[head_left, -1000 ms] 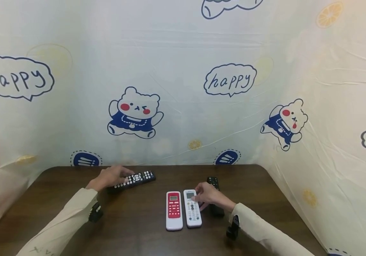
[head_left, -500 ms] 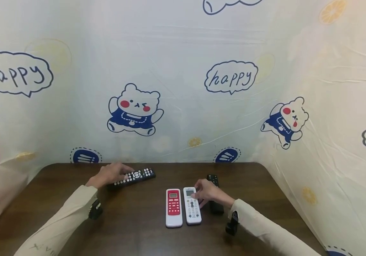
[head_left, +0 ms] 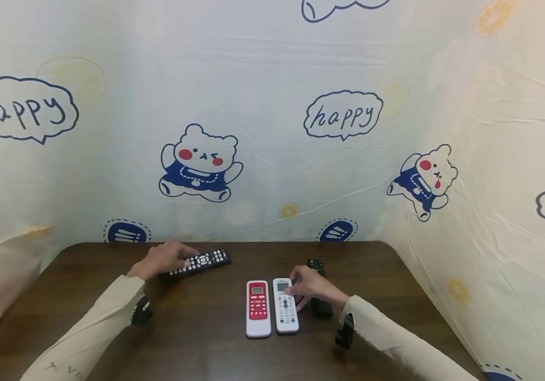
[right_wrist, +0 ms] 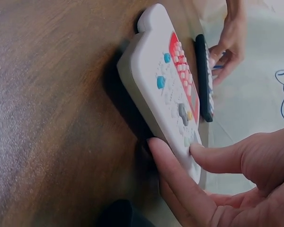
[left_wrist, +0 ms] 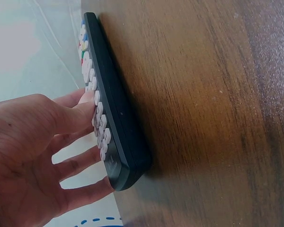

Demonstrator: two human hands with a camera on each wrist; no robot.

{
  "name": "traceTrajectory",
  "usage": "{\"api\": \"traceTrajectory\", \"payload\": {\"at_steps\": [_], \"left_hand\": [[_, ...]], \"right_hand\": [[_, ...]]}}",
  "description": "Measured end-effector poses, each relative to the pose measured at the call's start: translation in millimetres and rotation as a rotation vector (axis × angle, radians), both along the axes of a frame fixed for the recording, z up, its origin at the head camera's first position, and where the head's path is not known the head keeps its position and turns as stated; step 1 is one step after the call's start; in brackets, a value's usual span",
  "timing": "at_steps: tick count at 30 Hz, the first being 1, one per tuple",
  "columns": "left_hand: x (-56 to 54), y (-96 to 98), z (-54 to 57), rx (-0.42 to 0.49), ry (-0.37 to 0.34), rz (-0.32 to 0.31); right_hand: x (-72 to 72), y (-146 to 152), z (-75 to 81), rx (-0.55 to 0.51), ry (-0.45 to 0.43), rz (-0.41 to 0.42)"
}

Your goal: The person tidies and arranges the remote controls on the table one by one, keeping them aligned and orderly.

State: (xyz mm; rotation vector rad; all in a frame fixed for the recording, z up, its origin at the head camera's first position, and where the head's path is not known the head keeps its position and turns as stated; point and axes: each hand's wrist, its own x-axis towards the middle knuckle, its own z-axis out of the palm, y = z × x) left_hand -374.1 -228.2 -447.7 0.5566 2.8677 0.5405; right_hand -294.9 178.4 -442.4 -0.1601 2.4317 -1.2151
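My left hand (head_left: 166, 259) grips a black remote control (head_left: 204, 260) with white buttons near the table's back edge. In the left wrist view, the thumb lies on the buttons of this black remote (left_wrist: 125, 137) and the other fingers reach its far side. My right hand (head_left: 311, 284) pinches a white remote control (head_left: 285, 312) with a small screen. Its thumb is on the face and its index finger along the side, as the right wrist view shows on the white remote (right_wrist: 154, 94). A red-and-white remote (head_left: 258, 309) lies just left of the white one.
A second black remote (head_left: 322, 307) lies right of the white one, partly hidden under the right hand. The dark wooden table (head_left: 196, 328) ends at a printed curtain (head_left: 272, 174) at the back and sides.
Both hands keep their places on the two remotes. The whole head view has shifted up slightly since the first frame.
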Motion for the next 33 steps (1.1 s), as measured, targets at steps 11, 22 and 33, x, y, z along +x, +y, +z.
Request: {"api": "traceTrajectory", "payload": {"at_steps": [11,22,33], "left_hand": [[-0.9,-0.4,-0.6,-0.023,0.005,0.007],[-3.3,-2.4,-2.4,-0.022,-0.012,0.012],[-2.9,-1.1,-0.8,-0.012,-0.021,0.021]], "right_hand": [[-11.8,12,11.6,0.04,0.129,-0.056],[-19.9,24,16.0,0.107,0.247,-0.071],[-31.2,37,15.9,0.221,0.32,-0.108]]}}
